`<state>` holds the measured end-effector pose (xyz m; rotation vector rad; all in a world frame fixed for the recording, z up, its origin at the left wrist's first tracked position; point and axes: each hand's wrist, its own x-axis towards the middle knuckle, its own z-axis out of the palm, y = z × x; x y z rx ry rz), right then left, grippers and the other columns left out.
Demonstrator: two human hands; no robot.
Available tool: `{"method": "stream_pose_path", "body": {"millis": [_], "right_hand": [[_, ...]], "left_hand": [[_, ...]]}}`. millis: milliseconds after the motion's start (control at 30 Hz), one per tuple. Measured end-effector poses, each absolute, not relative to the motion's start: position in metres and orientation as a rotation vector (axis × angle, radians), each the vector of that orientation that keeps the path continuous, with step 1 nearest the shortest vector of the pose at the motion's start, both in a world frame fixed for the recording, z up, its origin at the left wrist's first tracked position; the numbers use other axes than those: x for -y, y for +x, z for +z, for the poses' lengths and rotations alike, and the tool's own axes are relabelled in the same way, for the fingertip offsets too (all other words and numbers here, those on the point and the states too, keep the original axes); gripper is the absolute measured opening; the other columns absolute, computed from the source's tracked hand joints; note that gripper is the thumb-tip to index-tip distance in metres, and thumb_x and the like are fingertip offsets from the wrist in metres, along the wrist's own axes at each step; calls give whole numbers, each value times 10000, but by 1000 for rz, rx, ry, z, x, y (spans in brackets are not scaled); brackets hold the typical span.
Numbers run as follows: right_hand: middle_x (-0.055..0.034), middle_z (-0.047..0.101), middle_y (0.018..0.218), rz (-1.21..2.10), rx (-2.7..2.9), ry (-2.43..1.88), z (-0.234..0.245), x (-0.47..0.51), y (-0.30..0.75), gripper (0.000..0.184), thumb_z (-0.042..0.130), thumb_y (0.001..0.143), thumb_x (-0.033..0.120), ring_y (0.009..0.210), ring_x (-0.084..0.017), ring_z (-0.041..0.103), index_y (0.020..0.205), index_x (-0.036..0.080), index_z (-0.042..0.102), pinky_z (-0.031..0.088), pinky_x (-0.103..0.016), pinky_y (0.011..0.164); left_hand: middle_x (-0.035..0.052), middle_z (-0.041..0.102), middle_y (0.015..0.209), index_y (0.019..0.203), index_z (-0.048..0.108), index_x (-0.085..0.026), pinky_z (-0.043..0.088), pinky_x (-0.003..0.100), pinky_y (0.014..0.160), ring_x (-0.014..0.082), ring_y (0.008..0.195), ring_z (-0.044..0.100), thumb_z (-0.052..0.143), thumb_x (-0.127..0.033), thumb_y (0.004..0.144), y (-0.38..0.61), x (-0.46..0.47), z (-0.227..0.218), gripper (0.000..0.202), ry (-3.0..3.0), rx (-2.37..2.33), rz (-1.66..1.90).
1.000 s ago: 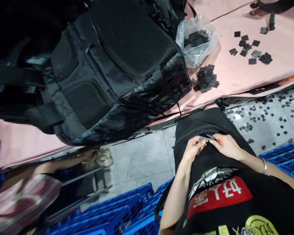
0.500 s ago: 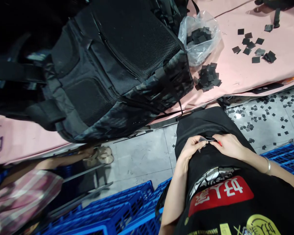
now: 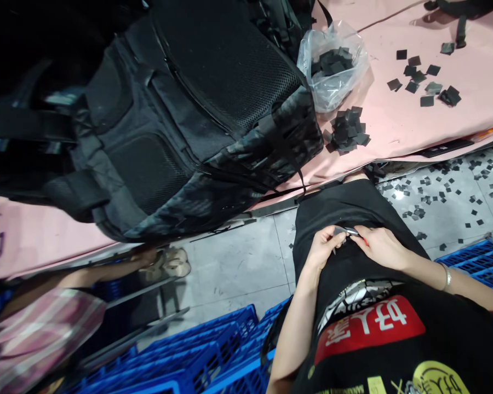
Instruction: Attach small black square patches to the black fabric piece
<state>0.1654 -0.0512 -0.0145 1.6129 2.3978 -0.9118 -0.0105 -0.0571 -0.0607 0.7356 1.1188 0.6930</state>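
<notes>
Over my lap, my left hand (image 3: pixel 326 245) pinches a thin dark grey piece (image 3: pixel 338 231) like the small squares on the table. My right hand (image 3: pixel 377 246) is closed around a small tool with a silver metal end (image 3: pixel 352 231) and a bit of red handle. That metal end reaches to the grey piece at my left fingertips. Whether it is scissors or snips cannot be made out. On the pink table, dark squares (image 3: pixel 348 130) lie in a pile beside a clear plastic bag (image 3: pixel 326 90) with more squares inside.
A large black backpack (image 3: pixel 189 126) covers much of the pink table (image 3: pixel 394 128). More squares (image 3: pixel 413 71) lie loose at right, and many are scattered on the floor (image 3: pixel 246 257). Blue crates (image 3: pixel 213 353) stand near me. Another person's plaid garment (image 3: pixel 45 339) shows at left; another hand (image 3: pixel 433 16) is at top right.
The tool's silver end shows more between my hands, and my right hand has shifted very slightly. Otherwise the scene is nearly the same.
</notes>
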Motion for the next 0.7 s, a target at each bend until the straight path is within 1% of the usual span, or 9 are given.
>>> {"method": "stream_pose_path", "body": {"millis": [333,467,600,700], "right_hand": [[-86,688,764,-880,-2426,1538,-11,49,166,310,289,933,320,681,-220,663,1000,153,541,396,-253,549],[-80,677,739,-994,-2420,1576,-16,47,170,302,302,923,329,663,-213,656,943,162,552,380,-247,542],[-57,655,728,-1204,-2342,1847,-31,28,181,317,340,896,409,664,-204,637,926,183,560,397,-247,567],[-52,643,790,-1313,-2263,2154,-48,1,193,314,416,847,432,723,-208,618,1006,192,542,426,-271,640]], "left_hand": [[-22,504,573,723,632,-109,286,186,475,50,496,402,668,-347,682,-15,55,-60,244,711,-1074,622],[-16,525,586,751,651,-111,297,190,481,52,496,418,680,-355,667,-16,54,-57,260,702,-1082,585],[-15,537,605,804,641,-120,314,190,491,56,507,443,680,-371,664,-15,54,-55,290,670,-1128,634],[-28,533,596,790,587,-133,308,186,482,50,482,432,700,-369,643,-13,54,-55,300,614,-1166,762]]}}
